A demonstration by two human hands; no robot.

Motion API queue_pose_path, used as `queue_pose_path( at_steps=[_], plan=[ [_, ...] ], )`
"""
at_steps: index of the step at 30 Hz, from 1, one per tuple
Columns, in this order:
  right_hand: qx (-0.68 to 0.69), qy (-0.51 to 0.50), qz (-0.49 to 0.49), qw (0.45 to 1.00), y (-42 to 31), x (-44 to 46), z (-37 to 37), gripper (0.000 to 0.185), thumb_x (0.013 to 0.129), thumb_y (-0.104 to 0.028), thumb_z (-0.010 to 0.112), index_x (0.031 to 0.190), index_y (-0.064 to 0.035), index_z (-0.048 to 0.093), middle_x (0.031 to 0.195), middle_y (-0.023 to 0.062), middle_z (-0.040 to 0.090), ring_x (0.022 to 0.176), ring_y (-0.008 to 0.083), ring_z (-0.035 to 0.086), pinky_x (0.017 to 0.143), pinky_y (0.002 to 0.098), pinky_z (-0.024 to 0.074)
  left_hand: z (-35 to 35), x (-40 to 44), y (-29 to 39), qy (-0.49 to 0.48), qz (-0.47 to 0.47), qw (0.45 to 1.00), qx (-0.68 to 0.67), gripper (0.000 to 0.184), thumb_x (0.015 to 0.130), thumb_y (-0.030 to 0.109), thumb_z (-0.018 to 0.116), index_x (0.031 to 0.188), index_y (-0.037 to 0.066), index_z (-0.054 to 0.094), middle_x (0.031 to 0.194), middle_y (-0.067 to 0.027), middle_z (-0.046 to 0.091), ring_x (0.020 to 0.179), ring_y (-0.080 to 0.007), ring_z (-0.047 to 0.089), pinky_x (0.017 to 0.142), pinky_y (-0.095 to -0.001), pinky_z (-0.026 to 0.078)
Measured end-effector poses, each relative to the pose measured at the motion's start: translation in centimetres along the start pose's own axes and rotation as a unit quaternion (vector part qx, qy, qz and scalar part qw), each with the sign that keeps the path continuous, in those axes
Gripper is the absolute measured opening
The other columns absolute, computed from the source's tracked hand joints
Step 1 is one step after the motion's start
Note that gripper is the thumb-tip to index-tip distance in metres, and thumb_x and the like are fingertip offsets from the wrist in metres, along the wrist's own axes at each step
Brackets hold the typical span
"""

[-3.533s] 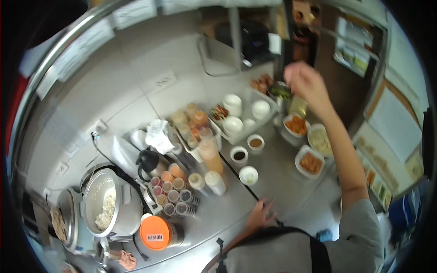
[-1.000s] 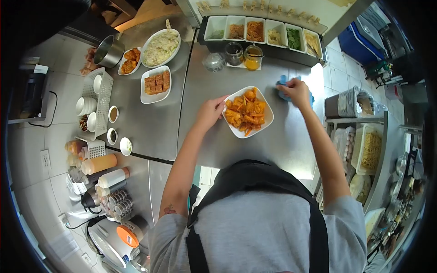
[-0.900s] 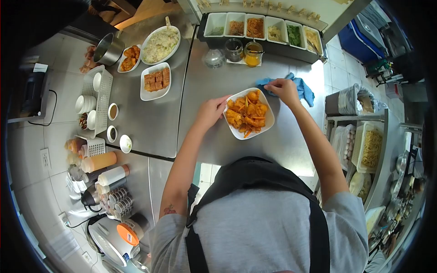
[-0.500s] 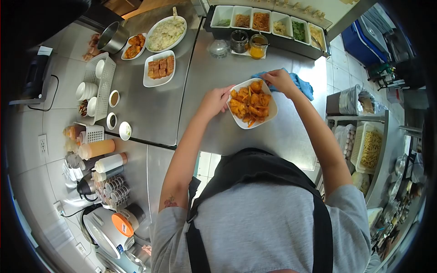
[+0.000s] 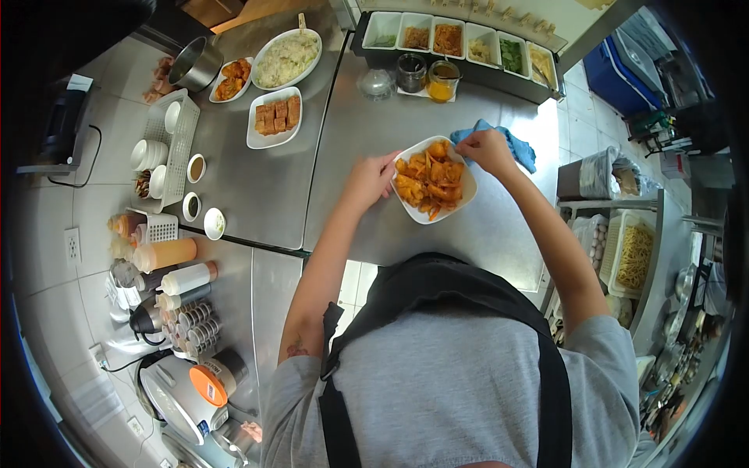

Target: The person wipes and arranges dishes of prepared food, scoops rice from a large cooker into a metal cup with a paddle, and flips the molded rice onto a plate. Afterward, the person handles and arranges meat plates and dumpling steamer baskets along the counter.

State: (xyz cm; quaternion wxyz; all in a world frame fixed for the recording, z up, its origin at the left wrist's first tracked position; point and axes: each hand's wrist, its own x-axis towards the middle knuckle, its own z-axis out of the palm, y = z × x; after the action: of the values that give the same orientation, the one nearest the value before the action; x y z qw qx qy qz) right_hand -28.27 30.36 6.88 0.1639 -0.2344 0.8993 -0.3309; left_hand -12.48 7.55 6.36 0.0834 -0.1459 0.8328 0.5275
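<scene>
A white square bowl (image 5: 413, 212) filled with orange-glazed fried pieces (image 5: 429, 179) stands in front of me at the steel counter. My left hand (image 5: 373, 178) grips its left rim, fingers closed on the edge. At the upper right rim, my right hand (image 5: 482, 150) is closed in a pinch on part of a blue cloth (image 5: 515, 148). The rest of that cloth lies crumpled on the counter behind the hand. My right fingertips are against or very close to the rim; exact contact is hard to see.
Left on the steel counter (image 5: 265, 179) are a dish of browned blocks (image 5: 275, 117), a rice bowl (image 5: 289, 58), a smaller glazed dish (image 5: 232, 79) and small sauce cups (image 5: 196, 168). Jars (image 5: 442, 80) and a topping rail (image 5: 460, 39) stand at the back. Squeeze bottles (image 5: 165, 255) line the left.
My right hand has moved slightly down and right along the bowl's rim, and the cloth's left end has shifted right. My left hand still holds the bowl, which has barely moved.
</scene>
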Motion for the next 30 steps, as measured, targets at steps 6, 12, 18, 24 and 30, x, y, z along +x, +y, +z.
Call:
queue_pose_path(
  at_steps=[6,12,18,24,30],
  plan=[
    [-0.157,0.225,-0.155,0.949,5.4,-0.1,-0.1,0.011,0.078,-0.01,0.064,0.083,-0.0013,0.069,0.079,0.0138,0.069,0.07,0.0302,0.066,0.07,0.0376,0.0536,0.2,-0.6,-0.6,0.005,-0.002,1.0,-0.027,0.035,0.096,0.012,0.046,0.128,0.006,0.057,0.069,-0.0046,0.062,0.053,-0.0093,0.057,0.05,-0.0252,0.051],
    [-0.123,0.101,-0.07,0.985,6.7,1.0,0.2,0.011,0.077,-0.011,0.064,0.081,-0.0018,0.069,0.081,0.0161,0.067,0.07,0.0355,0.064,0.071,0.0398,0.0533,0.5,-1.3,-0.2,0.019,-0.003,0.999,-0.037,0.036,0.096,0.011,0.046,0.13,0.006,0.055,0.07,-0.0052,0.063,0.053,-0.0102,0.058,0.051,-0.0255,0.051],
    [0.23,0.004,0.112,0.967,1.9,0.6,0.5,0.027,0.085,-0.023,0.068,0.099,0.0007,0.071,0.081,0.0083,0.069,0.07,0.0118,0.065,0.064,0.0235,0.0525,1.5,-1.3,-1.6,0.059,0.01,0.996,-0.072,0.036,0.095,0.015,0.045,0.129,0.007,0.056,0.062,-0.0063,0.061,0.049,-0.0119,0.059,0.05,-0.0265,0.05],
    [0.101,-0.021,0.065,0.993,-0.9,1.1,1.5,0.023,0.079,-0.019,0.072,0.097,-0.0044,0.074,0.077,0.0079,0.07,0.067,0.0125,0.064,0.067,0.0274,0.0529,1.0,-1.7,-0.8,0.041,-0.012,0.998,-0.046,0.037,0.096,0.015,0.045,0.131,0.006,0.054,0.07,-0.0068,0.064,0.054,-0.0115,0.061,0.052,-0.0261,0.052],
    [0.013,-0.003,-0.04,0.999,-0.9,2.3,1.4,0.021,0.069,-0.017,0.076,0.086,-0.0052,0.075,0.076,0.0106,0.071,0.068,0.0192,0.068,0.069,0.0311,0.0538,1.1,-1.5,-0.9,0.044,0.0,0.998,-0.044,0.037,0.095,0.013,0.047,0.13,0.006,0.055,0.069,-0.0067,0.064,0.053,-0.0117,0.06,0.052,-0.0264,0.052]
  ],
)
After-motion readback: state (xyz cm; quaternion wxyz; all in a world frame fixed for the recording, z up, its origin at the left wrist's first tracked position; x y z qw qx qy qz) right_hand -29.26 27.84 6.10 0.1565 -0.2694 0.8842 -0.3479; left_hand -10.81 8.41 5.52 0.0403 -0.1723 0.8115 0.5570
